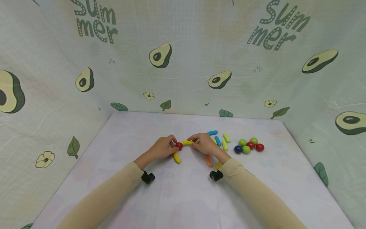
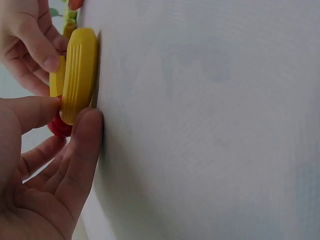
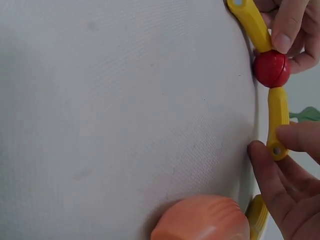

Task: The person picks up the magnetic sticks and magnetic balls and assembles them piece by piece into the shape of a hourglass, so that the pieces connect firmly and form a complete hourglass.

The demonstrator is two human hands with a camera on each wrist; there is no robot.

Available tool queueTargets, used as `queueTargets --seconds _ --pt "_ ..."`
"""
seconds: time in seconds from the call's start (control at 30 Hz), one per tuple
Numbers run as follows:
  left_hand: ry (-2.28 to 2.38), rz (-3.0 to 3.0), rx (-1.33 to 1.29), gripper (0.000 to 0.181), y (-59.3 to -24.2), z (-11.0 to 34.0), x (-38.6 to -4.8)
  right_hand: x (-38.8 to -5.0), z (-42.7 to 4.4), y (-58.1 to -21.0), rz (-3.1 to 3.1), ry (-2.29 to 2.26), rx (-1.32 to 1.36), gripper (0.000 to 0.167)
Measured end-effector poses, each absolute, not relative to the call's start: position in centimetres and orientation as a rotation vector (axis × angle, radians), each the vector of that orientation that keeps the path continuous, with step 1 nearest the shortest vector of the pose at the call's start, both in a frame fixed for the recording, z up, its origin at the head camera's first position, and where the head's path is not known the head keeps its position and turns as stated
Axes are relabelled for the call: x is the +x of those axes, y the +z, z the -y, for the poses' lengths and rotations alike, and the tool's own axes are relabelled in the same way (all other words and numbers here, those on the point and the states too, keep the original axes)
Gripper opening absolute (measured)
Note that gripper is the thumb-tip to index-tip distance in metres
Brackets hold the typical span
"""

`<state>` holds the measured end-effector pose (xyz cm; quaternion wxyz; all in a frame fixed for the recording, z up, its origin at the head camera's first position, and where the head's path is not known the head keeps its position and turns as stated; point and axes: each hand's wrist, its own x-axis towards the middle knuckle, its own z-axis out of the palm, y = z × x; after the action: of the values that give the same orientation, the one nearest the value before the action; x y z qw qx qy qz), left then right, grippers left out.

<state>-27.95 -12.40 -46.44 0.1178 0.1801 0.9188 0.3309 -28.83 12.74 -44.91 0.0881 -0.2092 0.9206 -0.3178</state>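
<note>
A glossy red ball [image 1: 179, 146] sits between the thumb and fingers of my left hand [image 1: 162, 147], which pinches it just above the table. From the ball a curved yellow stick [image 1: 177, 158] runs toward me; the left wrist view shows its ridged side [image 2: 80, 75] close up. My right hand [image 1: 206, 143] pinches the far end of another curved yellow stick [image 3: 278, 112], whose other end meets the ball. Whether that end is fastened or only touching, I cannot tell. Beneath the right wrist lie an orange stick [image 1: 209, 160] and a partly hidden yellow stick [image 1: 219, 165].
Beyond the right hand lie blue sticks [image 1: 212, 132] and light green sticks [image 1: 226, 137]. Farther right is a cluster of several balls, among them a dark blue ball [image 1: 238, 149], a green ball [image 1: 254, 140] and a red ball [image 1: 260, 147]. Printed cloth walls surround the pale table [image 1: 183, 203].
</note>
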Motion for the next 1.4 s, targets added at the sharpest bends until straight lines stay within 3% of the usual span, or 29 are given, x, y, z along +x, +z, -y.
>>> queueTargets --seconds 0.7,1.4 --pt "0.964 -2.681 0.737 0.031 -46.4 12.2 -28.9 -29.0 -11.6 -45.6 -2.697 -1.048 -0.699 0.027" --pt "0.999 -2.720 0.622 0.019 -46.9 11.2 -28.7 -28.6 -11.6 -45.5 -2.706 -1.076 -0.699 0.025"
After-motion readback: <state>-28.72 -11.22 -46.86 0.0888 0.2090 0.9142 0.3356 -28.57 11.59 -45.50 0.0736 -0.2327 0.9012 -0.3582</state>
